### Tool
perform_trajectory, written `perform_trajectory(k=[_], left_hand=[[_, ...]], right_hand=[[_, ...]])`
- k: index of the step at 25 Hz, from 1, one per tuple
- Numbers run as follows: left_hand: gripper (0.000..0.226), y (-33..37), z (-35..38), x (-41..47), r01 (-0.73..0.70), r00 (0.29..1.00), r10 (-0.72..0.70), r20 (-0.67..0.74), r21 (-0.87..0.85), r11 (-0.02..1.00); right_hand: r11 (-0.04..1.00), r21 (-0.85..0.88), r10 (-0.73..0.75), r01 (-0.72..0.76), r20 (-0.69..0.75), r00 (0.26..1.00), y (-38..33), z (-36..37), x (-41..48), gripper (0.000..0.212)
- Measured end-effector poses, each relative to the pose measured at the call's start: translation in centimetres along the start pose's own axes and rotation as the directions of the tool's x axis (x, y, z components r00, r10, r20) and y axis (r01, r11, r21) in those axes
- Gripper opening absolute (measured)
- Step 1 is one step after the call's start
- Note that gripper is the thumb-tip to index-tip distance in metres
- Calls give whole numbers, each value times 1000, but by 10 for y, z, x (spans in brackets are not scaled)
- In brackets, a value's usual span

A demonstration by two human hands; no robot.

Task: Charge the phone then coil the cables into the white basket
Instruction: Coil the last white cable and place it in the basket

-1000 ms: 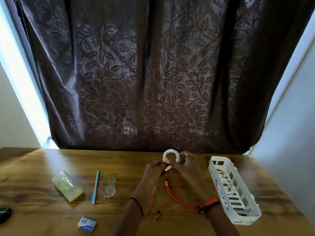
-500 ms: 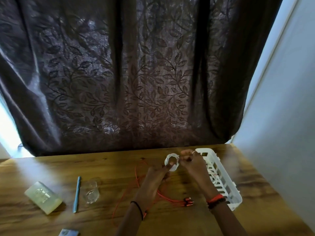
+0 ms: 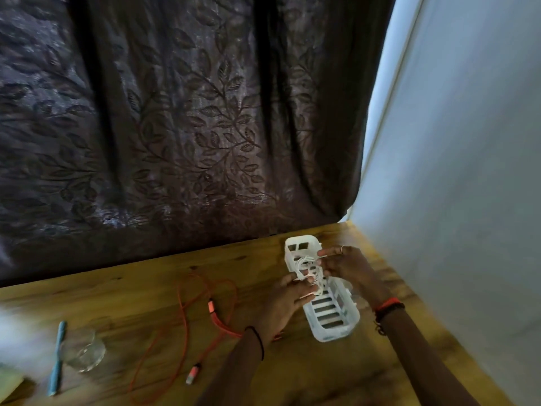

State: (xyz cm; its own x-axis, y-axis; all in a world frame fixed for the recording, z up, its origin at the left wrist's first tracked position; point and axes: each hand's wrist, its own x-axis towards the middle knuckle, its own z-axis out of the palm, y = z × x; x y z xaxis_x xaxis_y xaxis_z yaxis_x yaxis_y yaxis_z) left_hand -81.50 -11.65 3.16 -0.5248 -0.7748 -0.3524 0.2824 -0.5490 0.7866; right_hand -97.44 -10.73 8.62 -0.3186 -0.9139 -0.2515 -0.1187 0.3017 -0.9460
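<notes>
Wooden table [image 3: 140, 294] under a dark curtain [image 3: 175, 127] — small coiled white cable [image 3: 306, 266] hangs over the white slotted plastic basket [image 3: 332, 335], pinched from both sides — left hand [image 3: 281, 304] fingertips near, right hand [image 3: 349, 265] fingers far.

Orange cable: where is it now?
In the head view, the orange cable lies loose on the table, left of the white basket, right of the glass.
</notes>
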Motion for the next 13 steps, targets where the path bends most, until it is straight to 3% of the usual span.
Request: perform_trajectory(k=[1, 3, 7, 9, 13], left_hand=[[25, -6, 5, 5, 13, 999, -12, -32, 46, 999], [22, -18, 11, 13, 31, 990, -2, -141, 205, 978], [27, -40, 10, 23, 87, 964, 38, -261, 448, 890], [27, -46, 10, 24, 101, 951, 53, -305, 468, 878], [22, -50, 10, 24, 116, 942, 48, -332, 459, 881]], right_hand=[[1000, -19, 14, -14, 0, 1000, 2, -12, 8, 11], [968, -249, -17, 20, 17, 1000, 12, -31, 27, 13], [758, -619, -43, 206, 267, 963, 26, -28, 45, 20], [671, -700, -10, 244, 320, 947, 33, -16, 49, 22], [616, -735, 8, 284, 366, 930, 51, -3, 54, 22]])
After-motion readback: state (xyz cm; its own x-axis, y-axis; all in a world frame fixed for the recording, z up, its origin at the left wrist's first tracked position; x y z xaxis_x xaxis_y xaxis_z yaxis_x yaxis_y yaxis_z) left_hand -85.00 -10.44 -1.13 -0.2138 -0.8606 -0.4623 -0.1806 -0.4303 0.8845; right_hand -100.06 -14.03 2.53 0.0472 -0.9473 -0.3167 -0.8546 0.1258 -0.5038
